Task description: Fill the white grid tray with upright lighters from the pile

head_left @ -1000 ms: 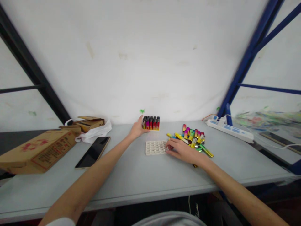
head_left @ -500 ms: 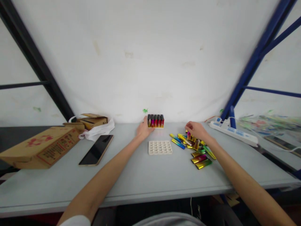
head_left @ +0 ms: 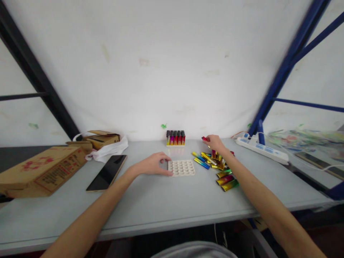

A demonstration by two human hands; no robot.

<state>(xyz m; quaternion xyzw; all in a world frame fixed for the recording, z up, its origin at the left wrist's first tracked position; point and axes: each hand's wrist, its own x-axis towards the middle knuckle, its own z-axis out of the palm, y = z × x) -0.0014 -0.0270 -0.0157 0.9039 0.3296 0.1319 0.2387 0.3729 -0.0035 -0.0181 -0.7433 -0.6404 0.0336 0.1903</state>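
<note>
My left hand is at the left end of a white tray with several round holes, thumb at its near corner and fingertips at its far corner. Above the table, my right hand pinches a shiny red lighter by one end. Below that hand lies a loose pile of shiny lighters in gold, blue, green and pink, partly covered by my forearm. Against the wall, a second tray holds rows of upright lighters with dark tops.
A black-screened phone lies left of my left hand. Farther left are a long cardboard box, a smaller opened box and a white plastic bag. A white power strip is at the right beside a blue metal frame.
My left hand has left the filled tray by the wall and come nearer, onto the white tray with holes. My right hand has risen leftward from the pile with a red lighter.
</note>
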